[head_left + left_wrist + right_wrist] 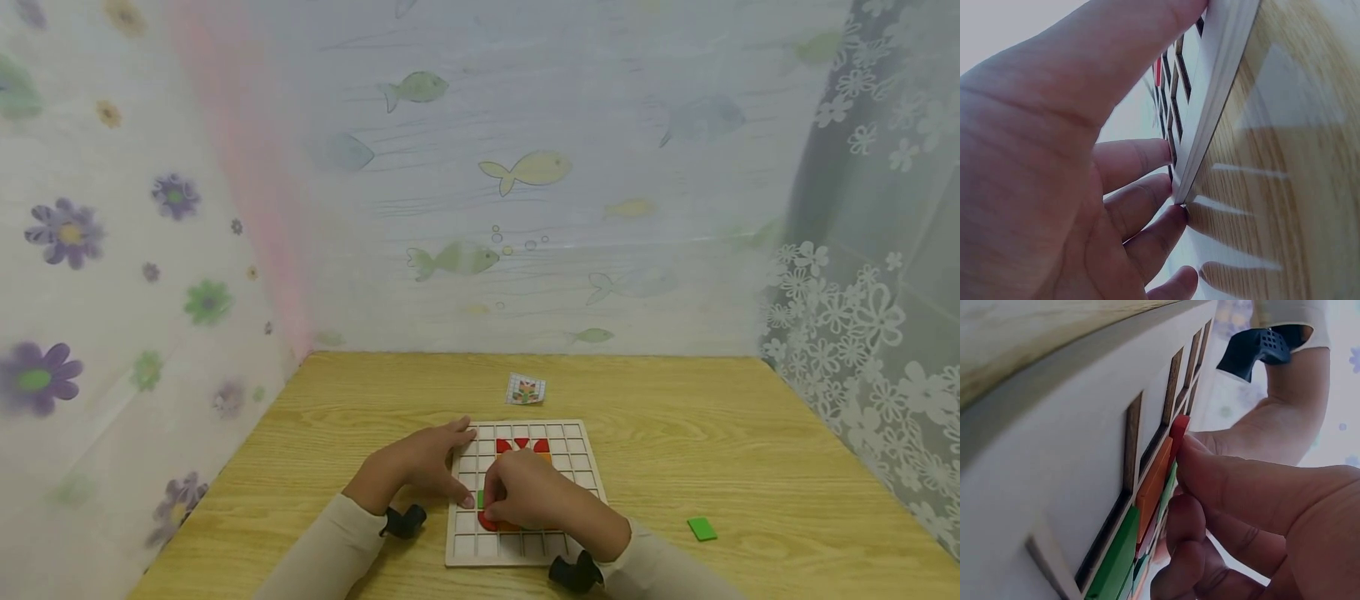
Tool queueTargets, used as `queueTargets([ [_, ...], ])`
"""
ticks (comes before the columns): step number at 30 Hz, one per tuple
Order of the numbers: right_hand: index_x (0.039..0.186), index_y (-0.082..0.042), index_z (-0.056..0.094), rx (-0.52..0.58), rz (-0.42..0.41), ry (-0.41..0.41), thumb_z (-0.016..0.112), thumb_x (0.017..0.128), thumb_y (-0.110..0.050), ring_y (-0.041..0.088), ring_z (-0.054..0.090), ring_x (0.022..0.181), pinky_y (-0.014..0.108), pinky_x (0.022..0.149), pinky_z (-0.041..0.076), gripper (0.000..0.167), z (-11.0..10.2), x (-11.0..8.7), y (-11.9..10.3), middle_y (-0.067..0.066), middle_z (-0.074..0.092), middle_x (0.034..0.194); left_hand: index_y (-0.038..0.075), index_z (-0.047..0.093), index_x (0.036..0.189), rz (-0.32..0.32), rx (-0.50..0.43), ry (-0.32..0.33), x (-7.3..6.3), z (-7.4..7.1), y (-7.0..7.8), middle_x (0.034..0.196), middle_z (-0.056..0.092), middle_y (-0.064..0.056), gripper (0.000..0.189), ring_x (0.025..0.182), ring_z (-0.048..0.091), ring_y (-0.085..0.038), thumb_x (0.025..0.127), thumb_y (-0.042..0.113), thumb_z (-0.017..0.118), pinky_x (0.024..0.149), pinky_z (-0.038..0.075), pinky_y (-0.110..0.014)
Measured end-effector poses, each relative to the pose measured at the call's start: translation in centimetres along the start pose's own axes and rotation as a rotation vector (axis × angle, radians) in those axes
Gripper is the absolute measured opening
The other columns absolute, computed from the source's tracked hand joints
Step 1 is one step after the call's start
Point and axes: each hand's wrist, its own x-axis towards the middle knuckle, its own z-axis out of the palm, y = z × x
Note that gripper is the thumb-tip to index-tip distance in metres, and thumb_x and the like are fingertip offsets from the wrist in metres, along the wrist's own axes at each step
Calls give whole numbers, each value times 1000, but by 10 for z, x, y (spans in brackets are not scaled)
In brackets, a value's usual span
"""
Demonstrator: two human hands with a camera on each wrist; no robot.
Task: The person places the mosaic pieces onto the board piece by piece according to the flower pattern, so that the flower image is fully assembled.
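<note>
A white gridded board lies on the table, with red, orange and green puzzle tiles in its middle squares. My left hand rests along the board's left edge, thumb over the grid and fingers spread by the far left corner. In the lower left of the pattern, my right hand pinches a red tile between thumb and index finger, at a grid square. Beside it in the right wrist view sit an orange tile and a green tile. My right hand covers the pattern's centre in the head view.
A small card printed with a coloured grid pattern lies beyond the board. One loose green square tile is on the table to the right. Patterned curtains hang behind the table and on both sides.
</note>
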Motion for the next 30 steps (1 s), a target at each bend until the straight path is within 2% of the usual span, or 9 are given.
queueTargets([
  [13,74,-20,72,15,10,9,82,88,-12,0,54,60,20,58,49,19,-2,-2,5,-14,62,65,20,40,161,3,-16,0,0,0,-1,173,20,-2,107,158,26,-32,73,51,92,121,34,-57],
  [20,76,-18,73,43,6,0,81,88,-8,2,55,60,21,58,49,18,-7,-5,6,-11,64,66,20,40,162,-2,-20,-4,0,0,-1,174,19,-2,107,158,25,-31,74,52,92,122,34,-57],
  [30,77,-21,72,-11,-16,24,82,87,-10,3,53,62,22,59,47,18,-18,-17,17,-12,61,69,20,39,162,1,-16,-7,2,0,-3,174,19,-3,109,158,24,-31,73,54,92,123,32,-56],
])
